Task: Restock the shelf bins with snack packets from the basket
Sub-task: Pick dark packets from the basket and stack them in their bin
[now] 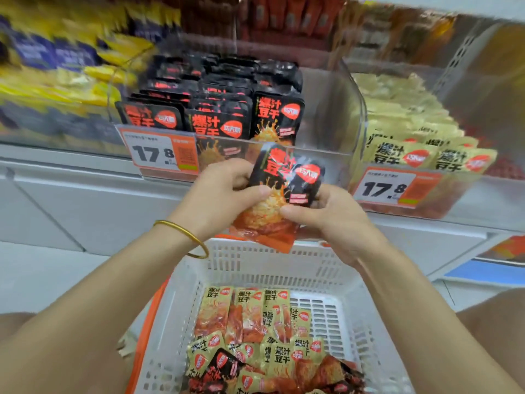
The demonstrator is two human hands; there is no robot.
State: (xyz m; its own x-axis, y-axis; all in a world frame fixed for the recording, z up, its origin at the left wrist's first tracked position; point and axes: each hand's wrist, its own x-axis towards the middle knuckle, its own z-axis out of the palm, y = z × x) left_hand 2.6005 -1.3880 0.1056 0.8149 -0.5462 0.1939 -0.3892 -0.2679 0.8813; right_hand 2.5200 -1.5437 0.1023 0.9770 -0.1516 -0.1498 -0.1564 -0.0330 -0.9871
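Both hands hold a small stack of black snack packets [279, 183] above the basket's far rim and just in front of the shelf. My left hand [224, 191] grips the stack's left side, my right hand [326, 214] its lower right. Behind them a clear shelf bin [329, 109] holds upright rows of the same black packets [221, 109], with an open gap on its right side. The white plastic basket [255, 263] below holds several beige packets [255, 314] and a few black ones [224, 365].
A neighbouring bin on the right [466, 189] is filled with beige packets [409, 132]. Yellow and purple packets [56, 69] fill the bin on the left. Price tags reading 17.8 [162, 155] hang on the bin fronts. White shelf panels lie below.
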